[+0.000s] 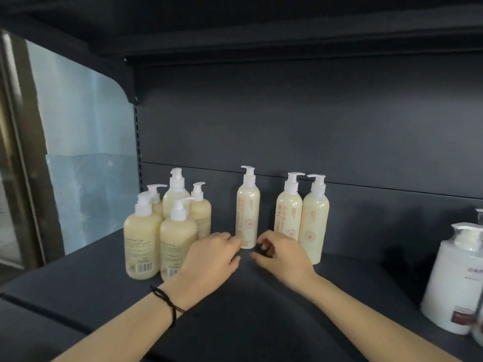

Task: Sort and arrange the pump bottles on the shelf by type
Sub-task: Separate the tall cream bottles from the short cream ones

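Several squat cream-yellow pump bottles [142,244] stand bunched at the left of the dark shelf [99,278]. A tall slim cream bottle with orange print [247,212] stands alone in the middle. Two more slim bottles [288,212] stand side by side to its right. My left hand [211,257] lies low at the lone bottle's left, fingertips at its base. My right hand [281,253] is at its right, fingers curled and just short of the base. Neither hand holds anything.
A large white pump bottle [449,280] stands at the right edge, with another partly hidden behind it. The dark back panel [287,126] rises behind the bottles. An upper shelf [261,35] hangs overhead. At the left is a bluish wall [78,126].
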Action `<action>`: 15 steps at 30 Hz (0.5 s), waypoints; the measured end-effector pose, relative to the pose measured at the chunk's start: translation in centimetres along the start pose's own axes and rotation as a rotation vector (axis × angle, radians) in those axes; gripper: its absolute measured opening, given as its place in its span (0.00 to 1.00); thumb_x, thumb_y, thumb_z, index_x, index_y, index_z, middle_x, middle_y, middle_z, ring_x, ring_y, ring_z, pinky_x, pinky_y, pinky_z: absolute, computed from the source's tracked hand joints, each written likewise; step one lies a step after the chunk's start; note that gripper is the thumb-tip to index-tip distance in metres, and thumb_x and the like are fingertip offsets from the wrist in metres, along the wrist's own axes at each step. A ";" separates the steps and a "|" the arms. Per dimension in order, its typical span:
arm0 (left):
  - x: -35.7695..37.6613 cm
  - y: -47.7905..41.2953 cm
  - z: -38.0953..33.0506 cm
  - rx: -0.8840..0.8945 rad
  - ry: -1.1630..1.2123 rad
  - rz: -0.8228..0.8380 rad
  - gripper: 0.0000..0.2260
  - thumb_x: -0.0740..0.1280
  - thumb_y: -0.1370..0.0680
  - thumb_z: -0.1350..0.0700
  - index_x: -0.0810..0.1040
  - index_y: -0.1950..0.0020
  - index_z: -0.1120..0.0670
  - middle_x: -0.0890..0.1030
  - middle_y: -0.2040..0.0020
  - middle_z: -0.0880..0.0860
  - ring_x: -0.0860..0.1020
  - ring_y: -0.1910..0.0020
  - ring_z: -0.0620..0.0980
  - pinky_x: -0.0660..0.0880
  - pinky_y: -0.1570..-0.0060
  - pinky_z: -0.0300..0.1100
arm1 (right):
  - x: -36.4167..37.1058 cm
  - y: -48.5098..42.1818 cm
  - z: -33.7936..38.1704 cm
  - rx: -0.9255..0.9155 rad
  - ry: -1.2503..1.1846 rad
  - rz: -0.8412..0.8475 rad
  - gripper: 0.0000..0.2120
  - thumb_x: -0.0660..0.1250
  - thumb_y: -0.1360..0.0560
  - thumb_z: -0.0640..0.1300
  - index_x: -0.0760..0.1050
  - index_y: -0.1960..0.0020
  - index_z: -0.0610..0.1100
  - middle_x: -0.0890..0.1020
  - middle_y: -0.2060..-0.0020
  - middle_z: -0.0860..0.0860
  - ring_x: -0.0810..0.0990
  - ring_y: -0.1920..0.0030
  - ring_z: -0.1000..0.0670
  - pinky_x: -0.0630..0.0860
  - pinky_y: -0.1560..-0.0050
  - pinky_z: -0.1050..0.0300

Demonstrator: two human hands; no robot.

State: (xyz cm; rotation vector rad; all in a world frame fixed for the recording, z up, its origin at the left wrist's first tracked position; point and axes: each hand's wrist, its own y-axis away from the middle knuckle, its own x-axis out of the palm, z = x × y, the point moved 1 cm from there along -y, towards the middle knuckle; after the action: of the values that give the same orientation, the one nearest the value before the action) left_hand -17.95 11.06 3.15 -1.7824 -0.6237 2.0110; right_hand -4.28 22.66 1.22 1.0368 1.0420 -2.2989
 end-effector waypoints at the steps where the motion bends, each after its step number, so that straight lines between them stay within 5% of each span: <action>1: -0.5 0.8 0.4 -0.005 0.010 -0.017 0.09 0.59 0.21 0.49 0.72 0.45 0.51 0.76 0.50 0.49 0.76 0.52 0.49 0.68 0.62 0.41 | 0.6 0.0 0.7 -0.019 0.008 0.024 0.14 0.70 0.27 0.54 0.75 0.45 0.49 0.76 0.56 0.56 0.76 0.58 0.57 0.76 0.56 0.60; 4: -2.5 3.4 2.1 -0.011 0.016 -0.057 0.07 0.64 0.23 0.49 0.74 0.52 0.52 0.78 0.58 0.49 0.78 0.60 0.49 0.68 0.70 0.42 | 2.1 0.2 3.0 -0.084 -0.001 0.088 0.20 0.69 0.28 0.57 0.74 0.39 0.50 0.76 0.52 0.57 0.76 0.52 0.58 0.73 0.53 0.63; 8: -4.1 7.1 6.1 0.041 -0.201 -0.038 0.11 0.73 0.33 0.48 0.73 0.64 0.51 0.74 0.72 0.46 0.72 0.77 0.47 0.57 0.83 0.35 | 3.2 0.5 5.9 -0.192 0.184 0.178 0.25 0.66 0.27 0.60 0.68 0.32 0.53 0.75 0.38 0.56 0.73 0.38 0.54 0.76 0.43 0.51; 11: -4.8 9.1 8.8 -0.001 -0.309 0.078 0.12 0.72 0.33 0.44 0.74 0.63 0.51 0.75 0.69 0.47 0.74 0.73 0.48 0.65 0.79 0.38 | 3.1 0.4 7.4 -0.191 0.230 0.170 0.26 0.65 0.26 0.60 0.66 0.31 0.54 0.73 0.37 0.56 0.73 0.38 0.53 0.76 0.46 0.51; 15: -5.7 10.0 11.3 -0.184 -0.416 0.127 0.17 0.59 0.25 0.40 0.73 0.46 0.51 0.77 0.51 0.49 0.75 0.51 0.48 0.66 0.63 0.42 | 3.4 -0.1 8.5 -0.182 0.234 0.185 0.28 0.65 0.26 0.60 0.65 0.30 0.53 0.73 0.36 0.55 0.73 0.38 0.53 0.76 0.47 0.52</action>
State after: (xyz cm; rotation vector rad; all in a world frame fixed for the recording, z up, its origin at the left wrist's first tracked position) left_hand -28.34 -1.23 3.37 -1.5368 -0.8610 2.5125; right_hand -10.45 15.99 2.38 1.2891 1.1666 -1.9323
